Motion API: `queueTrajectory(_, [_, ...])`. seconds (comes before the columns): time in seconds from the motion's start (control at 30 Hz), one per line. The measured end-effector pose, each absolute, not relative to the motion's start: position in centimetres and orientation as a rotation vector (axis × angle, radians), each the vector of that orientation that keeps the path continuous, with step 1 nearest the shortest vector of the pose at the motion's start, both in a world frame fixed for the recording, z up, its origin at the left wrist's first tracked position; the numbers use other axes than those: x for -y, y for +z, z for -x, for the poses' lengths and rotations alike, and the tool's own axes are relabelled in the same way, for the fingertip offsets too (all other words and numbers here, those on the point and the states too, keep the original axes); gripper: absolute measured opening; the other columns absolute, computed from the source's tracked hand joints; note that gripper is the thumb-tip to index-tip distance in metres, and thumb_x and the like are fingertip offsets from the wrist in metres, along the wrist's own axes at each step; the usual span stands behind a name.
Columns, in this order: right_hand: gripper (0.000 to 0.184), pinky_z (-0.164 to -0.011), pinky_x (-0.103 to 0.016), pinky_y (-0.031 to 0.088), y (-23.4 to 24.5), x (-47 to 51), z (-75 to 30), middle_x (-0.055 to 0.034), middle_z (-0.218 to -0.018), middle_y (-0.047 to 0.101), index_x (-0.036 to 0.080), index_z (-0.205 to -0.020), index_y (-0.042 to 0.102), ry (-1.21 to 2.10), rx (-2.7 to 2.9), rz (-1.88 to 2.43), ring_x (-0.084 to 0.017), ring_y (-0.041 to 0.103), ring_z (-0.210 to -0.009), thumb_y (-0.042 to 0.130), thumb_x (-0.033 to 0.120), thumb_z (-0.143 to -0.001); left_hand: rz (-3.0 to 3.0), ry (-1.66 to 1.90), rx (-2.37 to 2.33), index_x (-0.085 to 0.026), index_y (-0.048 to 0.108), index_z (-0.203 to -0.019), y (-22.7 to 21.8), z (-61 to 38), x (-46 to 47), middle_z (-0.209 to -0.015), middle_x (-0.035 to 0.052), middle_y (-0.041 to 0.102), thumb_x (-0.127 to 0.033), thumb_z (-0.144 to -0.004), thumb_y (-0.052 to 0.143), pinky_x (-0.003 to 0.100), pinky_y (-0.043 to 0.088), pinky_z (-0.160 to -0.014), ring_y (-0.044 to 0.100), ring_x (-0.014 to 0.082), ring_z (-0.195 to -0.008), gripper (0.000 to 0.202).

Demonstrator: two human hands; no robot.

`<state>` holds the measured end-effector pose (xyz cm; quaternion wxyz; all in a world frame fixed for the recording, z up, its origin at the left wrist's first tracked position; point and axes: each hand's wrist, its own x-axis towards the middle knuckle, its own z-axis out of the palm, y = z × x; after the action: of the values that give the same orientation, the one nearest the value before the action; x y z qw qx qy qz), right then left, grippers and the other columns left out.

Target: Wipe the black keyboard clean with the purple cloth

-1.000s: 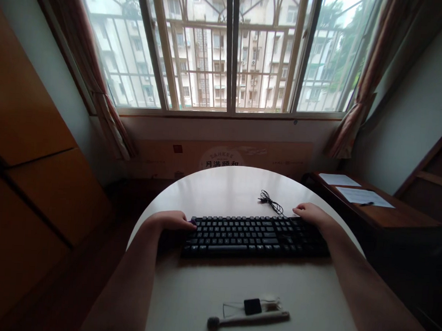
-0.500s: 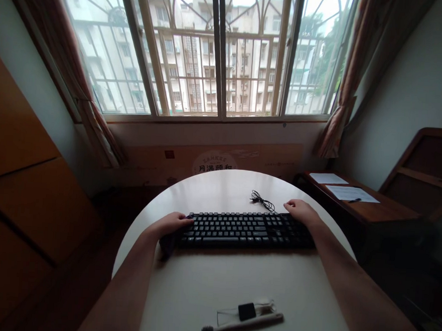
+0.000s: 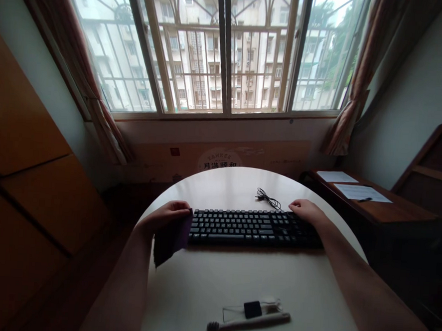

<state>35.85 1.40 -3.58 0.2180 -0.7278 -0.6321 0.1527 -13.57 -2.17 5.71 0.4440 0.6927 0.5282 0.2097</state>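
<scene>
月满颐和 point(image 3: 220, 165) beyond keyboard point(image 3: 235, 227)

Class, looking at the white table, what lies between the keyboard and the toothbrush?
In the head view, a see-through item with a black square lies there, close alongside the toothbrush; between it and the keyboard, only white tabletop shows.

We are counting one left hand point(image 3: 170, 214) and one right hand point(image 3: 307, 210), two in all. Among the things about them, we are tallying one black keyboard point(image 3: 232, 226), one dark purple cloth point(image 3: 173, 237), one bundled black cable point(image 3: 269, 199), one toothbrush point(image 3: 256, 321) and one small black square point(image 3: 252, 309). We are finding one round white table point(image 3: 255, 277) and one brown wooden table point(image 3: 401, 211), again two, and we are numbering the sheets of paper point(image 3: 362, 193) at two. At the window point(image 3: 224, 46), which we are counting as one, we are noting two curtains point(image 3: 96, 113).
</scene>
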Motion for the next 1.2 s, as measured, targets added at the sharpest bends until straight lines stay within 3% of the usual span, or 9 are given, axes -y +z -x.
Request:
queueTrajectory(0.27, [0.030, -0.072, -0.028, 0.044, -3.6, -1.4, -35.7, -0.0059, -0.089, 0.070, 0.023, -0.087, 0.071, 0.442, 1.753, 2.020, -0.021, 0.063, -0.083, 0.053, 0.043, -0.075, -2.126, 0.389, -1.610, -0.016, 0.057, -0.073, 1.7, 12.6, -1.2, -0.068, 0.0013, 0.056, -0.058, -0.067, 0.056, 0.025, 0.034, -0.054, 0.049, 0.0161, -0.064, 0.043])
queueTrajectory(0.47, [0.030, -0.070, -0.028, 0.044, -3.2, -1.0, -34.6, -0.0069, -0.089, 0.071, 0.021, -0.088, 0.071, 0.460, 1.765, 1.973, -0.021, 0.063, -0.082, 0.053, 0.041, -0.076, -2.050, 0.203, -1.691, -0.016, 0.058, -0.063, 1.6, 12.6, -1.1, -0.061, 0.0023, 0.056, -0.069, -0.068, 0.047, 0.026, 0.030, -0.049, 0.047, 0.0156, -0.056, 0.054])
queueTrajectory(0.63, [0.031, -0.072, -0.027, 0.044, -3.0, -0.9, -34.0, -0.0061, -0.088, 0.071, 0.021, -0.092, 0.071, 0.472, 1.790, 1.901, -0.020, 0.063, -0.082, 0.054, 0.042, -0.076, -1.914, 0.150, -1.632, -0.016, 0.060, -0.061, 2.5, 12.6, -0.6, -0.057, 0.0022, 0.055, -0.066, -0.064, 0.054, 0.025, 0.029, -0.047, 0.045, 0.0146, -0.052, 0.051])
queueTrajectory(0.97, [0.037, -0.073, -0.026, 0.046, -3.2, -0.7, -35.5, -0.0071, -0.091, 0.071, 0.016, -0.098, 0.067, 0.689, 1.688, 1.706, -0.020, 0.063, -0.084, 0.054, 0.044, -0.078, -1.678, 0.196, -1.508, -0.014, 0.062, -0.075, 2.9, 13.6, 0.0, -0.064, 0.0025, 0.061, -0.056, -0.059, 0.062, 0.024, 0.034, -0.048, 0.050, 0.0151, -0.054, 0.044])
queueTrajectory(1.2, [0.036, -0.083, -0.028, 0.045, -2.6, -0.1, -34.9, -0.0059, -0.097, 0.070, 0.018, -0.097, 0.068, 0.765, 1.794, 1.599, -0.022, 0.061, -0.095, 0.054, 0.045, -0.078, -1.833, 0.268, -1.650, -0.016, 0.060, -0.094, 2.9, 13.1, 0.0, -0.082, 0.0063, 0.064, -0.057, -0.062, 0.062, 0.026, 0.042, -0.057, 0.059, 0.0214, -0.072, 0.052])
